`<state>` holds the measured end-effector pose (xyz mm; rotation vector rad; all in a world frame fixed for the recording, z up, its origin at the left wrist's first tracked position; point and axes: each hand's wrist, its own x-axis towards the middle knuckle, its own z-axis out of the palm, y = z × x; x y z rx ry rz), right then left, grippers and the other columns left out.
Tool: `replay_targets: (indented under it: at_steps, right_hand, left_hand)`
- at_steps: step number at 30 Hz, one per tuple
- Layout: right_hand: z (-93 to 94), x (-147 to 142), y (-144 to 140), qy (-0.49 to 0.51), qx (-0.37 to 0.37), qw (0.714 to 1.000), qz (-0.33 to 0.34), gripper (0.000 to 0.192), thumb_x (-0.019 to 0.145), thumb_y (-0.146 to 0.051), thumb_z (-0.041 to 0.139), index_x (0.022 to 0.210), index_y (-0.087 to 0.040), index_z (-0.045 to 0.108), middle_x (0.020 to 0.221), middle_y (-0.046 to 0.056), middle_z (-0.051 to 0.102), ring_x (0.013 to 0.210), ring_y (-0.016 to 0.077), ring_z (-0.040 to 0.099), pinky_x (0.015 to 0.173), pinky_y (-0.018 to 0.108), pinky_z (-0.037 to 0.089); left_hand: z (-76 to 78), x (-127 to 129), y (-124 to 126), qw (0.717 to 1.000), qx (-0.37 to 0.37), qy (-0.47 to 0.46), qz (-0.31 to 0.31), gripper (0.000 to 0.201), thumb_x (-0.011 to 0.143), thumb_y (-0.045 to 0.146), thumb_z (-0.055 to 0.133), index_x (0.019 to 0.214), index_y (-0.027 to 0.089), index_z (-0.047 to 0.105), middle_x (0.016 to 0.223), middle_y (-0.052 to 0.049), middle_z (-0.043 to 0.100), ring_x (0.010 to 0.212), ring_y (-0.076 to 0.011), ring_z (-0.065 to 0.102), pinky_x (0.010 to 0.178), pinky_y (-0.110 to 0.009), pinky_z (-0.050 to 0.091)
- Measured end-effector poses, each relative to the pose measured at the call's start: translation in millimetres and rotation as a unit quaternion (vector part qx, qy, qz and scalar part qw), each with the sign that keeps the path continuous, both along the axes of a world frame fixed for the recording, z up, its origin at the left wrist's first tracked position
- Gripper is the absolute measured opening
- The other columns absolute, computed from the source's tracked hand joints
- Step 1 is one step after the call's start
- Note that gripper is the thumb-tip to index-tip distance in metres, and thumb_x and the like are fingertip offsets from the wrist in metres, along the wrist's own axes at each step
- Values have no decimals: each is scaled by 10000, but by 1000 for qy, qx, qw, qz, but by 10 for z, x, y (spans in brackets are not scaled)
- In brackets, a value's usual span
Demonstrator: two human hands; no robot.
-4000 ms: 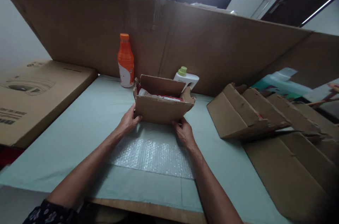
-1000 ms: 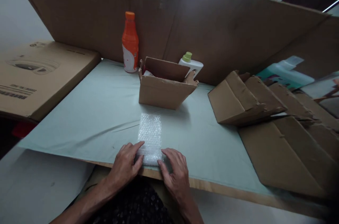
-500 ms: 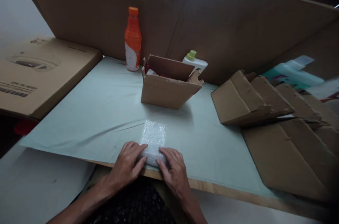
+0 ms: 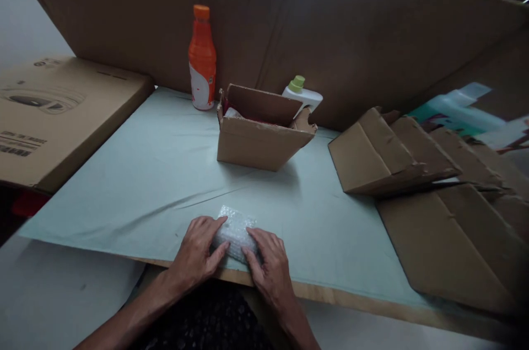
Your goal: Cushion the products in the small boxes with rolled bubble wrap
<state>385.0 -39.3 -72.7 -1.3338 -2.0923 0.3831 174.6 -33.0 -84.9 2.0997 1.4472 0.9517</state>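
Observation:
A piece of clear bubble wrap, partly rolled or folded, lies at the table's front edge, its short flat end pointing away from me. What may be inside it, I cannot tell. My left hand grips its left side between thumb and fingers. On the other side my right hand holds it the same way, thumb toward me and index finger on top. Beyond the hands stands an open cardboard box with something red and white just showing inside.
An orange bottle and a white bottle with a green cap stand at the back by a tall cardboard wall. Slanted cardboard bins and a teal bottle are on the right. A large flat carton lies left.
The flat far part of the bubble wrap has become shorter as both hands rolled or folded it over. The view has shifted slightly.

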Motion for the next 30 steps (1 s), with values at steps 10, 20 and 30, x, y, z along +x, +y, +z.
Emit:
replay_targets:
  at_steps: [10, 20, 30]
  right_hand:
    - [-86, -94, 123, 29, -1, 999, -34, 229, 947, -193, 588, 1160, -216, 669, 1068, 80, 747, 985, 246, 660, 891, 398, 486]
    - [107, 26, 135, 232, -287, 929, 28, 531, 779, -341, 718, 1290, -216, 656, 1241, 101, 684, 1042, 250, 644, 897, 347, 518]
    - [199, 383, 313, 291, -316, 902, 52, 347, 868, -478, 654, 1052, -202, 757, 922, 71, 738, 854, 251, 683, 771, 342, 564]
  left_hand:
    - [-10, 73, 94, 953, -142, -227, 140, 535, 893, 387, 611, 1378, 194, 490, 1289, -134, 604, 1103, -261, 613, 965, -453, 498]
    - [168, 199, 35, 858, -317, -401, 53, 826, 820, 367, 667, 1533, 155, 308, 1154, -106, 680, 1004, -228, 649, 917, -358, 526]
    - [841, 141, 868, 981, 183, -57, -21, 705, 885, 307, 660, 1517, 278, 348, 1436, -148, 529, 1338, -322, 501, 1080, -521, 456]
